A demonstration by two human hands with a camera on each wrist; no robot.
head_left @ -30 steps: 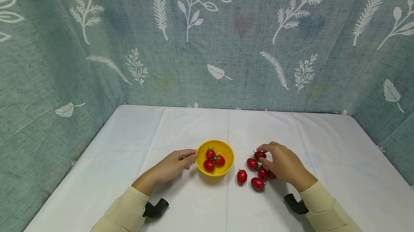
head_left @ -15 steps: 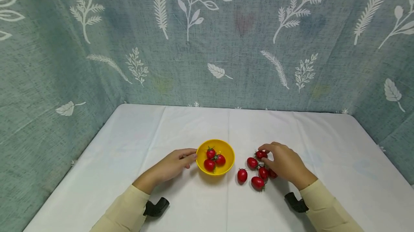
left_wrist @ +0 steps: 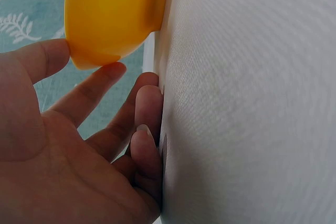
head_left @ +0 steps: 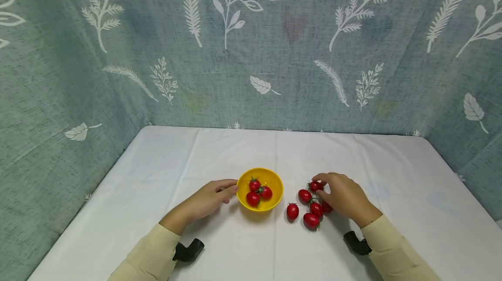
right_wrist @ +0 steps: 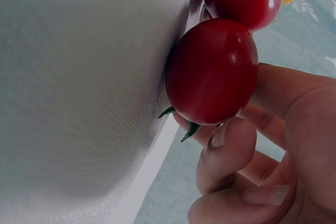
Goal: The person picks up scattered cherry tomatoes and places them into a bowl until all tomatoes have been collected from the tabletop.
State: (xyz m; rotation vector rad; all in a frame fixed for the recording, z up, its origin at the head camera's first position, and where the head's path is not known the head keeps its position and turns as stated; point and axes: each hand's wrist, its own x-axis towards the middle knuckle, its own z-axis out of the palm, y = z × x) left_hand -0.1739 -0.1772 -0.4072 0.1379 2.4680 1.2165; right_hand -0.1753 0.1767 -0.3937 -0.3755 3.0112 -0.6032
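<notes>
A yellow bowl (head_left: 260, 206) stands on the white cloth with three red cherry tomatoes (head_left: 252, 199) inside. My left hand (head_left: 208, 200) touches its left side; in the left wrist view, the thumb and forefinger meet the bowl's (left_wrist: 113, 17) outer wall and rim while the other fingers bend loosely near the cloth. Right of the bowl lie several more cherry tomatoes (head_left: 305, 196). My right hand (head_left: 345, 196) pinches the farthest cherry tomato (head_left: 315, 186) between thumb and forefinger. Up close in the right wrist view, another cherry tomato (right_wrist: 212, 72) hides those fingertips.
White cloth (head_left: 219, 150) covers the table. Behind it and along both sides hangs a grey-green curtain (head_left: 290, 76) with white leaf prints. Black wrist mounts (head_left: 189, 250) stick out from both sleeves. One single cherry tomato (head_left: 292, 212) lies nearest the bowl.
Both hands stay almost where they were, the right one still at the farthest cherry tomato. Two cherry tomatoes beside the right hand have shifted slightly left.
</notes>
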